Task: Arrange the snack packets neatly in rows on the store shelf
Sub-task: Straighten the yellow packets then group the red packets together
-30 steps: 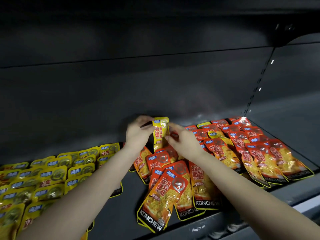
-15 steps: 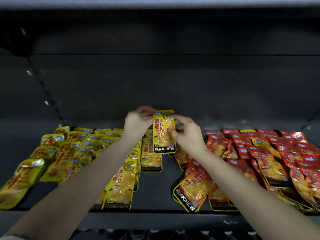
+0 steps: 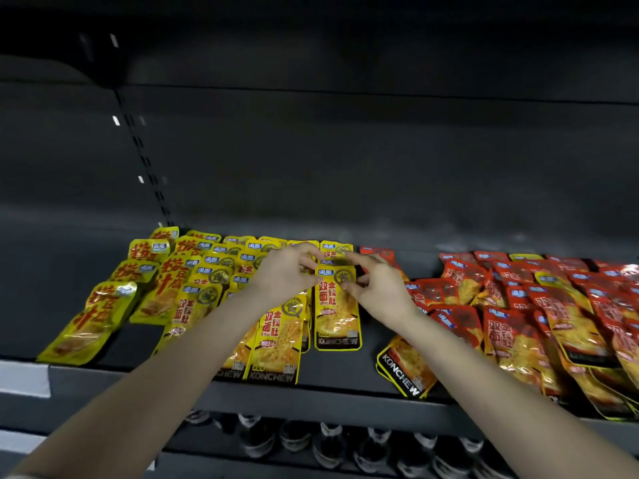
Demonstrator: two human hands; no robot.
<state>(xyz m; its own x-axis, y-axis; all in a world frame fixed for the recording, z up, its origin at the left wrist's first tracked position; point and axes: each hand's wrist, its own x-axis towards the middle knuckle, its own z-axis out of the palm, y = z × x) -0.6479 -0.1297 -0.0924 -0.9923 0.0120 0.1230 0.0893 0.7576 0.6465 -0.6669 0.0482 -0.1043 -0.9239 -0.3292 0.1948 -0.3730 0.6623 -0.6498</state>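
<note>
Both forearms reach in from the bottom corners and meet mid-shelf. Left hand (image 3: 287, 271) palm down, fingers (image 3: 306, 249) curled, pinching the top left corner of one yellow packet (image 3: 337, 309). Right hand (image 3: 378, 288) is opposite, its thumb and fingers (image 3: 359, 261) pinching the same packet's top right edge. Both hands are closed on that packet.

The dark shelf (image 3: 345, 387) carries two groups. Left half: yellow packets (image 3: 214, 271) in overlapping columns running front to back, with bigger yellow pouches (image 3: 103, 305) at the far left. Right half: red packets (image 3: 518, 305) in a looser, overlapping pile, and one red packet (image 3: 404, 368) lies tilted at the front edge beside the right forearm.

The held packet sits at the right end of the yellow group, label up, long side front to back, its top end between the two sets of fingers and its lower end toward the shelf front. Cannot tell if it lies fully flat or is slightly lifted. Another yellow packet (image 3: 335, 247) lies just behind it. A bare strip of shelf separates it from the red pile.

Below, a lower shelf holds bottles (image 3: 328, 440), blurred. A slotted upright (image 3: 145, 160) runs up the back panel at the left.
</note>
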